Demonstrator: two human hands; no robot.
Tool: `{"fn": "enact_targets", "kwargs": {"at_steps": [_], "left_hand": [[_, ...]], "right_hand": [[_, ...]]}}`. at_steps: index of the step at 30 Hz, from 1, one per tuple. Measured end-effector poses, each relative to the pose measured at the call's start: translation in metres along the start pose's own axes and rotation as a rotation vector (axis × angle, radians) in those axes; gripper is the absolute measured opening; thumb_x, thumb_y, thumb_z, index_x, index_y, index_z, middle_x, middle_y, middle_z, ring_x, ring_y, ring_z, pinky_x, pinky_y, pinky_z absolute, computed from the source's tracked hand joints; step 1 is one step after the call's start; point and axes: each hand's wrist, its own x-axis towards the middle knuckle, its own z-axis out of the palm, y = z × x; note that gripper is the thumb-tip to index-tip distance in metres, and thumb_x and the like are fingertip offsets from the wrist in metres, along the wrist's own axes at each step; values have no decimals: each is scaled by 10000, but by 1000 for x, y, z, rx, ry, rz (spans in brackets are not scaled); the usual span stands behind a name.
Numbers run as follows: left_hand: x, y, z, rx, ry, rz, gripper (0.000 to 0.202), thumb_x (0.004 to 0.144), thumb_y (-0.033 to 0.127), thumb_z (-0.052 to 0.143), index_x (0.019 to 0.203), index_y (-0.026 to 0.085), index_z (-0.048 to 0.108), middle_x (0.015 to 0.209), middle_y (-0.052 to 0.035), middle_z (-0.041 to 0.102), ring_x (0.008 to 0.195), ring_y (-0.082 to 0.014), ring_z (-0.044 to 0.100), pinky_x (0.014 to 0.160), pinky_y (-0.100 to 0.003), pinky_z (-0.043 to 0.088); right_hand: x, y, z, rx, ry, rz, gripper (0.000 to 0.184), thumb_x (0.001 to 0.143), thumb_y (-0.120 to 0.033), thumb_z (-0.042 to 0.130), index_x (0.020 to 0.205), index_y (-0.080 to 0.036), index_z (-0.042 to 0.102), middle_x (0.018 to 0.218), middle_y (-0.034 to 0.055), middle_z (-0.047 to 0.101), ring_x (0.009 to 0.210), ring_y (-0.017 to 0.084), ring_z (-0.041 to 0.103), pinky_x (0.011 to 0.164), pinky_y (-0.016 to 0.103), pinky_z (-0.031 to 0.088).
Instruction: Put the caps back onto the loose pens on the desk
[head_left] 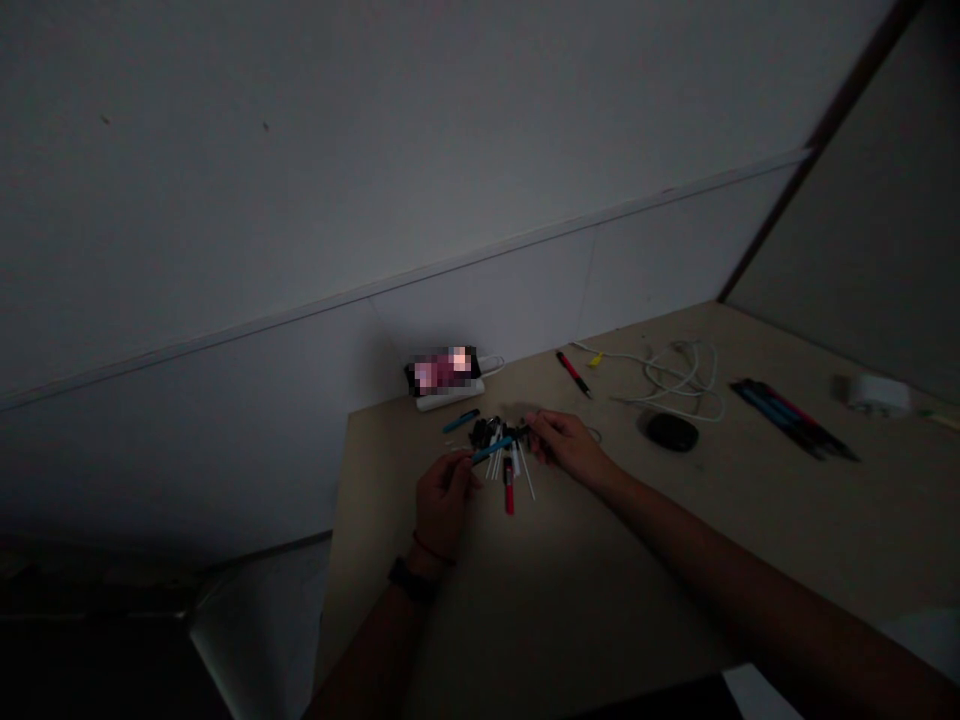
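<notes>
My left hand (444,497) is closed around the lower end of a blue pen (493,449), which points up and to the right. My right hand (566,445) pinches the pen's far tip, where a dark cap or part sits. Under and between the hands lies a small heap of pen parts (499,440): black caps, thin white refills and a red pen (509,486). Another blue pen piece (460,421) lies just behind the heap. All of it rests on a beige table (600,560) in dim light.
A white power strip (450,398) with a blurred object on it sits at the table's back edge by the wall. A red pen (574,374), a coiled white cable (679,380), a black round object (672,432), several pens (791,418) and a white box (877,394) lie to the right.
</notes>
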Motion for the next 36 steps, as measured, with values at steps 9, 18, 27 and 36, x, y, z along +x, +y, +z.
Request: {"fn": "enact_targets", "kwargs": {"at_steps": [9,18,27,36], "left_hand": [[0,0,0,-5,-4,9,391,872,519,623,949,148,717,617,0,633,559,-125,566,558,-225,452],[0,-4,1,-28,6,-6,404,866,531,628,966,149,712,620,2,627,544,-118,548,532,-217,439],[-1,-2,0,-34,-1,-8,393,875,524,623,988,157,706,653,1,629,552,-120,547,529,-219,432],[0,-1,0,-28,3,-4,402,869,526,631,993,152,712,637,3,625,542,-121,549,520,-220,431]], "right_hand": [[0,1,0,-29,-5,-22,543,850,-689,512,604,-205,534,462,-30,514,386,104,458,397,232,351],[0,2,0,-60,3,-27,545,865,-683,505,600,-207,533,465,-31,513,400,112,478,409,237,365],[0,4,1,-46,-12,-33,537,873,-676,499,611,-208,523,450,-33,511,395,112,472,408,236,347],[-1,3,1,-66,-12,-30,532,880,-672,487,615,-212,526,454,-33,510,395,116,469,411,237,347]]}}
